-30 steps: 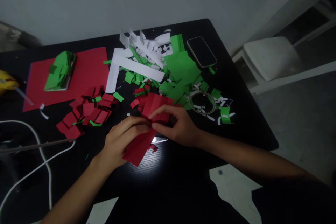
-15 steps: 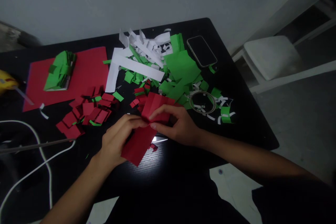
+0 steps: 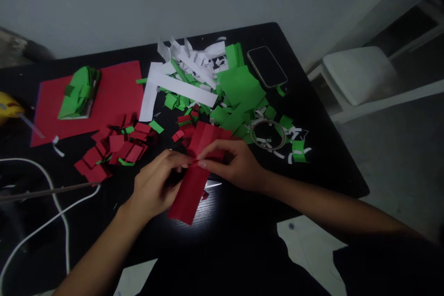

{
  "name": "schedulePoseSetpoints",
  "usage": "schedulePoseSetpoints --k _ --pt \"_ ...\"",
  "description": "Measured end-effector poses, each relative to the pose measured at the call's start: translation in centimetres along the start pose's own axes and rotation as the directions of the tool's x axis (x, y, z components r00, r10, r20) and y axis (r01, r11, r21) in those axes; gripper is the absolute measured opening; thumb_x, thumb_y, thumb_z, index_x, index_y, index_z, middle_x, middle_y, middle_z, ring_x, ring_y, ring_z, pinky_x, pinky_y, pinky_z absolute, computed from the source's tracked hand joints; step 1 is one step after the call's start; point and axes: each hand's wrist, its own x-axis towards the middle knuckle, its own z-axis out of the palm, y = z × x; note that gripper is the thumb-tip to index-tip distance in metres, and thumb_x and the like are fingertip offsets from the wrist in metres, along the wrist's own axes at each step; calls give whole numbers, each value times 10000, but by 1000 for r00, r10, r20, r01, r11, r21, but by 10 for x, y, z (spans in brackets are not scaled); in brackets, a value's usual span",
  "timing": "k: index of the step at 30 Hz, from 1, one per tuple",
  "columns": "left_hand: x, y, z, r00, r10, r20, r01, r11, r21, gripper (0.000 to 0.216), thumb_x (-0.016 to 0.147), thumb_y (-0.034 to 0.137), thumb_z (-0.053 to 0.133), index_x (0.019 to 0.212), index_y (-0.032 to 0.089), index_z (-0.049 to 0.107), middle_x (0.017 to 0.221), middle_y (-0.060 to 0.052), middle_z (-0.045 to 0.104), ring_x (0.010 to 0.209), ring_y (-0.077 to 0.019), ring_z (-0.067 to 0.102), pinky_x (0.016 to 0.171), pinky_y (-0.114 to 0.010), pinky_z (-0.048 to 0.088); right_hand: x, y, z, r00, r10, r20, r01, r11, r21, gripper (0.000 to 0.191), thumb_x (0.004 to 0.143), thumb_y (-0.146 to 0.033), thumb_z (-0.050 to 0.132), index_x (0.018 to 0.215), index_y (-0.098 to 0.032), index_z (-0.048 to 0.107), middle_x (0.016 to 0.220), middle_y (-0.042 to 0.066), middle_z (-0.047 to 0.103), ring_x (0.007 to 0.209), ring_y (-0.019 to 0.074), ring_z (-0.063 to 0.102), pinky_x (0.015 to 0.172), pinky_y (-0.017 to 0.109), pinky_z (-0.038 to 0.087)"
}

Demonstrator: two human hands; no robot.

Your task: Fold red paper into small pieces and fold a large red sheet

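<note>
A creased strip of red paper [image 3: 190, 192] is held above the black table, pinched narrow at its middle and flaring at both ends. My left hand [image 3: 157, 182] grips its left edge near that pinch, thumb and fingertips together. From the right, my right hand [image 3: 236, 162] pinches the same spot between thumb and index finger. Left of my hands lies a heap of small folded red paper pieces [image 3: 118, 148]. A few more red bits [image 3: 185, 127] sit just beyond the strip. Part of a shiny, pointed object [image 3: 212, 185] shows beneath the paper; its kind is unclear.
Green paper sheets [image 3: 241, 88] and white paper strips [image 3: 183, 88] are piled at the back. A phone [image 3: 267, 67] lies back right, near a tape-like ring [image 3: 268, 122]. A red sheet [image 3: 114, 83] carries a green paper bundle [image 3: 79, 95]. White cable [image 3: 65, 212] and a yellow tool [image 3: 9, 106] are left.
The lower end of the red paper has swung slightly right and looks narrower. My left fingers have shifted a little at the pinch; my right hand has barely moved.
</note>
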Motion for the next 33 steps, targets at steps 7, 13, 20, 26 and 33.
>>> schedulePoseSetpoints --k 7,13,20,26,33 --pt "-5 -6 1 996 -79 -31 78 997 -15 225 843 165 771 1031 190 650 870 -21 704 743 -132 678 673 -237 556 3 -2 -2 988 112 105 -133 967 216 123 786 -165 764 908 -180 773 919 31 765 882 166 696 842 304 541" --pt "-1 4 5 978 -195 -67 186 975 -124 119 846 159 741 910 183 642 819 -16 707 722 -138 689 674 -240 556 2 -1 -3 990 103 98 -122 970 210 66 787 -173 750 852 -174 757 851 20 754 822 151 688 782 281 544" --pt "11 15 3 845 -505 178 530 743 -409 239 975 302 590 795 165 665 607 8 633 542 -100 579 540 -194 465 3 -1 -2 998 49 44 -57 983 177 50 783 -164 748 829 -183 748 820 6 742 789 143 680 768 276 542" --pt "13 14 6 709 -581 401 681 415 -603 326 933 421 663 742 158 672 624 -4 656 563 -109 625 583 -199 506 3 1 -2 1000 -3 20 0 989 149 74 765 -126 748 816 -180 750 794 1 732 755 129 658 749 257 528" --pt "12 17 10 534 -656 532 680 -41 -732 265 768 343 860 886 172 696 667 23 660 497 -60 605 521 -134 536 1 3 -1 998 40 57 -51 975 214 71 778 -160 743 847 -176 743 725 -18 694 600 105 620 601 232 521"
